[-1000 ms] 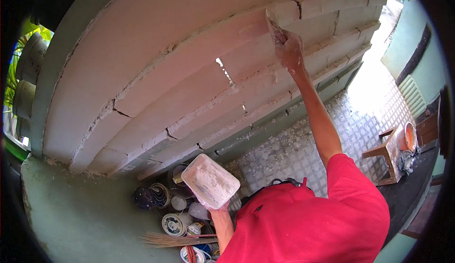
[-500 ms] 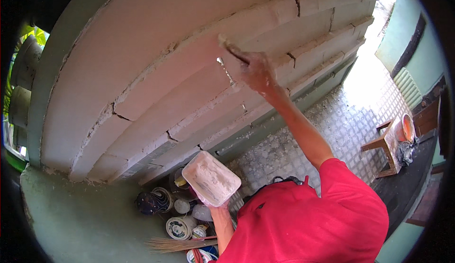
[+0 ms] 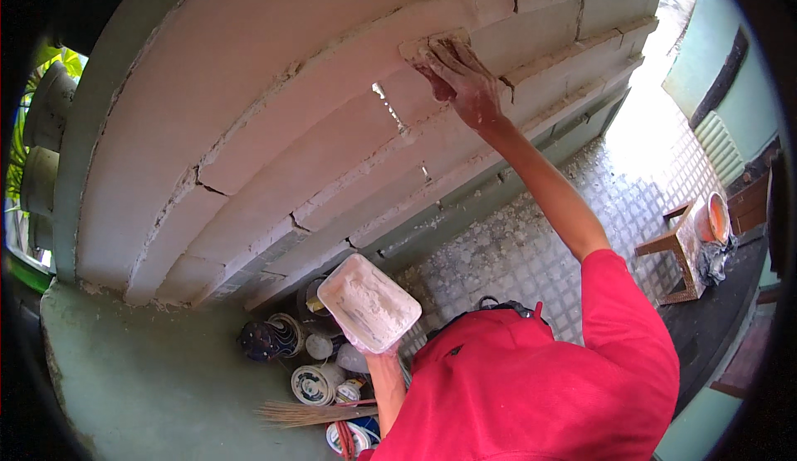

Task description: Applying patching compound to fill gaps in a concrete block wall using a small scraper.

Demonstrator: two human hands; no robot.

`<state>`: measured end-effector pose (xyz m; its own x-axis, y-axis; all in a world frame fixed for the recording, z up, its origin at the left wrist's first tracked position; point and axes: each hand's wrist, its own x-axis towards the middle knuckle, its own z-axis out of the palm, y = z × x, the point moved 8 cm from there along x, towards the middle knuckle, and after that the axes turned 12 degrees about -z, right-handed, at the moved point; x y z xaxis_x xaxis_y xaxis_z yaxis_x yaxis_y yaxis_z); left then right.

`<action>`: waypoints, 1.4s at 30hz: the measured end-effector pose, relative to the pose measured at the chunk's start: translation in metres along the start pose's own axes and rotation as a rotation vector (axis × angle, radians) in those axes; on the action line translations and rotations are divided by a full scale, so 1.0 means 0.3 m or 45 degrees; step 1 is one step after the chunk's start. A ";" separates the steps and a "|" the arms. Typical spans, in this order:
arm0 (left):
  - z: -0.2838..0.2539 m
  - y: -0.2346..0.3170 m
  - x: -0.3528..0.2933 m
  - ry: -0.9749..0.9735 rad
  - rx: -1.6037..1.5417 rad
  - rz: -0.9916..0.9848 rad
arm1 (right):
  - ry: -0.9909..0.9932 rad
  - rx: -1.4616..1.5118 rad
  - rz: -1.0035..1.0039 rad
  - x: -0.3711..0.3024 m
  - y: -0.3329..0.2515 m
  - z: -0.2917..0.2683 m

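My right hand [image 3: 466, 87] is stretched out to the wall [image 3: 241, 71], its fingers laid over a flat putty spreader [image 3: 411, 50] that lies against the surface. Pale filler smears the fingers and the tool. The wall has stepped, cracked block courses, and a narrow gap [image 3: 386, 102] with light showing through lies just left of the hand. Lower down, my left hand [image 3: 378, 353] holds up a white rectangular tub [image 3: 330, 288] from beneath. Pinkish-white filler [image 3: 374, 302] covers its bottom. Most of the left fingers are hidden under the tub.
Several buckets [image 3: 315, 385] and a stick broom [image 3: 303, 414] stand by the ledge [image 3: 166, 378] at lower left. A wooden stool [image 3: 682, 253] with an orange-lined bucket [image 3: 712, 219] is at the right on the tiled floor [image 3: 498, 253].
My right hand has moved slightly up and right, and the spreader, earlier seen tilted, now lies flat on the wall. The tub in my left hand has risen slightly.
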<state>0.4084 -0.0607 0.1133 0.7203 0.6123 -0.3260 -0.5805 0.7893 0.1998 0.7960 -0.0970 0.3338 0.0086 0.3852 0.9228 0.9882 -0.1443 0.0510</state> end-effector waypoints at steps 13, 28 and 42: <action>0.058 -0.035 -0.070 -0.045 -0.072 -0.033 | 0.348 0.561 0.534 -0.219 0.113 -0.011; -0.057 0.030 -0.114 0.100 -0.067 0.083 | 0.262 0.550 0.480 -0.020 -0.109 0.091; -0.045 0.049 -0.156 0.061 0.011 0.152 | -0.028 0.072 0.790 -0.082 0.285 -0.045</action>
<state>0.3610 -0.0782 0.1189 0.6273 0.6992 -0.3429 -0.6576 0.7115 0.2477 0.8782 -0.1311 0.3207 0.5863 0.2640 0.7659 0.8047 -0.2990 -0.5129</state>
